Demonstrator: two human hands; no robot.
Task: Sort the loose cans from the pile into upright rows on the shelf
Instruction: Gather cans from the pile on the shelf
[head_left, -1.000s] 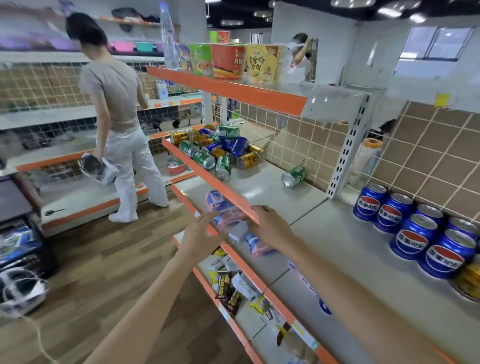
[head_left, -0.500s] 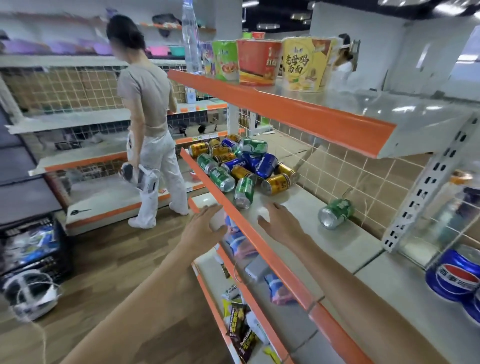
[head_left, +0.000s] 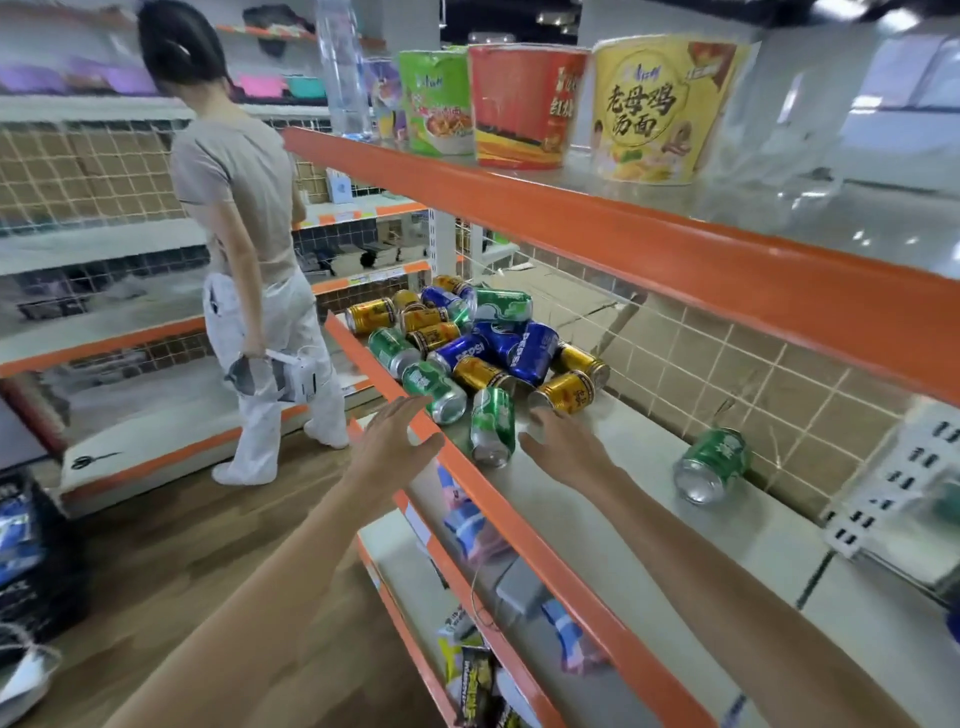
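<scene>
Green, gold and blue drink cans lay jumbled on their sides in a pile (head_left: 467, 343) at the far end of the orange-edged metal shelf (head_left: 597, 478), with one stray green can (head_left: 711, 465) tipped over against the wire back grid. Both bare arms stretched forward toward that pile. The left hand (head_left: 395, 441) hovered over the orange lip with fingers spread and holding nothing, while the right hand (head_left: 563, 447) reached over the shelf, fingers extended, just beside a green can lying on its side (head_left: 492, 423).
</scene>
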